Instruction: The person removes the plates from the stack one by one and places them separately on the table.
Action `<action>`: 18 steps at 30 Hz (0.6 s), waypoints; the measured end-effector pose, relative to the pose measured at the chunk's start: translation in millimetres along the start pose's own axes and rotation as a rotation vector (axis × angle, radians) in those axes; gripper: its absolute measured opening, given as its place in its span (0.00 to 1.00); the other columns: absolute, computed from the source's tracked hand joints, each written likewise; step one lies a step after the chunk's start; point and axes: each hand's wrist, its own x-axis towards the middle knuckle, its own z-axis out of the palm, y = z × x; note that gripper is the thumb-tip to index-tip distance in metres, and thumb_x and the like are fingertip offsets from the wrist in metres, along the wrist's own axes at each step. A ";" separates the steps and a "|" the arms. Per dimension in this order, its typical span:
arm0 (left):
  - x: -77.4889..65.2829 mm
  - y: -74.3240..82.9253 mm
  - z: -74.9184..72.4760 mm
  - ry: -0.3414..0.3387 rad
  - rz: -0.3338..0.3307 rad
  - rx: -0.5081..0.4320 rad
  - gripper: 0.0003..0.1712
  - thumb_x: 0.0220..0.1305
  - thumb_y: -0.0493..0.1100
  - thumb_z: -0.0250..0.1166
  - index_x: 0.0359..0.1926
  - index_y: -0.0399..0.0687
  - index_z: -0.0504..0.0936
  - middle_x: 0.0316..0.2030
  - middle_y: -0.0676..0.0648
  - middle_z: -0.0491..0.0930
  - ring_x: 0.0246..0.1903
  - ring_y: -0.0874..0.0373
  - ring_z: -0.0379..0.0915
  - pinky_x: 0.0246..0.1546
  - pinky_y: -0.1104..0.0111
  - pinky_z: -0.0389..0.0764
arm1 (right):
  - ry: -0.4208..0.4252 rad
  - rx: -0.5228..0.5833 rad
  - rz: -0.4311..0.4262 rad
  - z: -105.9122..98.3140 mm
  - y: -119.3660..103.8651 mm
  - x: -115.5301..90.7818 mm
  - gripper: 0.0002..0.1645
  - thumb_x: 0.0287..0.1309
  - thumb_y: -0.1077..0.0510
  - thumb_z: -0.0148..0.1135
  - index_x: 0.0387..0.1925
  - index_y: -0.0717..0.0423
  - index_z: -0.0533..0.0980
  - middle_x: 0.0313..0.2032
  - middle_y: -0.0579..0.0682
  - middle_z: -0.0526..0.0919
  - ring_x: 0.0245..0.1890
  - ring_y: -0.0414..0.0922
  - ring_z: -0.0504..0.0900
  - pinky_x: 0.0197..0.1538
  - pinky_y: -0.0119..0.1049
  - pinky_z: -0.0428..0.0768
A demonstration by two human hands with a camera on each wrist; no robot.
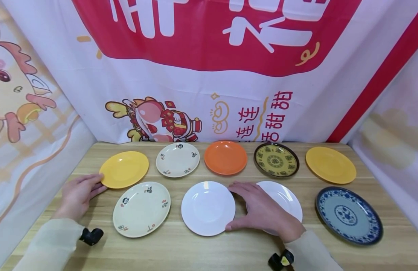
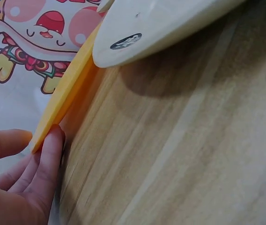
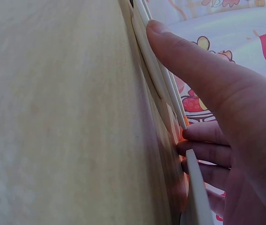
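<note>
At the far left, my left hand (image 1: 76, 194) pinches the rim of a yellow plate (image 1: 125, 169), its thumb on top and fingertips under the edge. The left wrist view shows this yellow plate (image 2: 67, 86) edge-on between thumb and fingers (image 2: 51, 152). Below it lies a cream plate (image 1: 141, 209) with dark printed motifs. My right hand (image 1: 260, 207) spreads thumb and fingers along the right rim of a white plate (image 1: 208, 208). In the right wrist view the thumb (image 3: 184, 54) lies over that rim. A second white plate (image 1: 286, 199) is partly hidden beneath the hand.
Along the back stand a cream patterned plate (image 1: 177, 160), an orange plate (image 1: 225, 157), an olive dark-rimmed plate (image 1: 276, 160) and another yellow plate (image 1: 330, 165). A blue patterned plate (image 1: 348, 215) lies front right. Printed cloth (image 1: 202, 98) hangs behind the wooden table (image 1: 195, 254).
</note>
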 end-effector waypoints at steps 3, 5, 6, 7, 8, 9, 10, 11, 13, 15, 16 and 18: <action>0.7 0.5 2.7 0.038 0.004 0.102 0.35 0.79 0.40 0.64 0.79 0.33 0.64 0.44 0.57 0.81 0.32 0.71 0.86 0.45 0.72 0.92 | 0.001 -0.001 -0.002 0.0 0.0 0.1 0.66 0.30 0.15 0.81 0.72 0.38 0.77 0.75 0.45 0.75 0.78 0.51 0.69 0.82 0.59 0.68; 1.5 0.7 4.2 0.058 0.010 0.156 0.39 0.78 0.40 0.64 0.81 0.31 0.60 0.50 0.52 0.78 0.32 0.71 0.86 0.45 0.72 0.92 | 0.001 0.000 -0.003 -0.2 0.0 0.0 0.66 0.30 0.15 0.81 0.72 0.39 0.77 0.75 0.45 0.75 0.79 0.51 0.69 0.83 0.59 0.68; 1.8 0.7 4.7 0.067 0.013 0.176 0.39 0.78 0.40 0.65 0.81 0.31 0.60 0.51 0.50 0.77 0.31 0.71 0.86 0.44 0.72 0.92 | 0.002 0.001 -0.003 -0.3 0.0 0.0 0.66 0.30 0.15 0.81 0.72 0.39 0.77 0.75 0.45 0.75 0.79 0.51 0.69 0.83 0.59 0.68; 2.0 0.7 5.0 0.073 0.017 0.193 0.39 0.78 0.39 0.65 0.81 0.30 0.60 0.50 0.51 0.78 0.31 0.71 0.86 0.43 0.72 0.92 | 0.003 0.002 -0.004 -0.5 0.0 -0.1 0.66 0.30 0.15 0.81 0.72 0.39 0.77 0.75 0.45 0.75 0.79 0.51 0.69 0.83 0.59 0.68; 2.0 0.7 5.2 0.079 0.022 0.208 0.39 0.77 0.39 0.65 0.80 0.30 0.61 0.48 0.52 0.79 0.30 0.70 0.86 0.42 0.72 0.93 | 0.003 0.003 -0.005 -0.8 -0.1 -0.1 0.66 0.30 0.16 0.81 0.72 0.39 0.77 0.75 0.45 0.75 0.79 0.51 0.69 0.83 0.59 0.68; 2.0 0.6 5.4 0.082 0.026 0.220 0.38 0.77 0.38 0.65 0.80 0.29 0.62 0.44 0.54 0.80 0.30 0.70 0.86 0.41 0.71 0.93 | 0.002 0.004 -0.007 -0.9 -0.1 -0.2 0.66 0.30 0.16 0.81 0.72 0.39 0.77 0.76 0.45 0.75 0.79 0.51 0.69 0.83 0.59 0.67; 1.7 0.6 5.6 0.084 0.031 0.236 0.38 0.77 0.38 0.66 0.79 0.28 0.63 0.40 0.57 0.80 0.29 0.69 0.86 0.39 0.71 0.93 | 0.003 0.005 -0.008 -1.1 -0.1 -0.2 0.66 0.30 0.16 0.81 0.72 0.39 0.77 0.76 0.46 0.75 0.79 0.51 0.69 0.83 0.59 0.67; 1.4 0.5 5.7 0.085 0.036 0.255 0.37 0.76 0.38 0.66 0.78 0.28 0.64 0.36 0.60 0.80 0.29 0.69 0.86 0.38 0.71 0.93 | 0.003 0.005 -0.009 -1.2 0.0 -0.2 0.66 0.30 0.16 0.81 0.72 0.39 0.77 0.76 0.46 0.75 0.79 0.52 0.69 0.83 0.59 0.67; 1.0 -0.3 5.8 0.088 0.047 0.283 0.35 0.76 0.38 0.66 0.76 0.27 0.66 0.31 0.63 0.80 0.28 0.68 0.86 0.36 0.71 0.92 | 0.004 0.006 -0.014 -1.3 0.1 -0.3 0.66 0.31 0.16 0.81 0.72 0.40 0.76 0.76 0.46 0.75 0.79 0.52 0.69 0.83 0.59 0.67; 0.7 -1.2 5.9 0.093 0.053 0.311 0.34 0.76 0.38 0.67 0.75 0.27 0.68 0.30 0.63 0.80 0.27 0.67 0.85 0.35 0.71 0.92 | 0.004 0.006 -0.017 -1.3 0.3 -0.4 0.66 0.31 0.16 0.81 0.72 0.40 0.76 0.76 0.46 0.75 0.79 0.52 0.69 0.83 0.59 0.67; 0.9 -1.7 6.0 0.097 0.054 0.324 0.33 0.76 0.39 0.67 0.74 0.27 0.69 0.30 0.63 0.80 0.27 0.67 0.85 0.35 0.72 0.92 | 0.004 0.006 -0.018 -1.2 0.5 -0.4 0.66 0.31 0.16 0.81 0.72 0.40 0.76 0.76 0.46 0.75 0.79 0.52 0.69 0.83 0.59 0.67; 1.5 -2.7 6.2 0.099 0.059 0.324 0.32 0.76 0.39 0.67 0.73 0.27 0.70 0.30 0.62 0.80 0.27 0.67 0.85 0.34 0.72 0.92 | 0.003 0.005 -0.020 -1.2 0.9 -0.4 0.67 0.31 0.16 0.81 0.72 0.40 0.76 0.76 0.46 0.75 0.79 0.52 0.69 0.83 0.59 0.67</action>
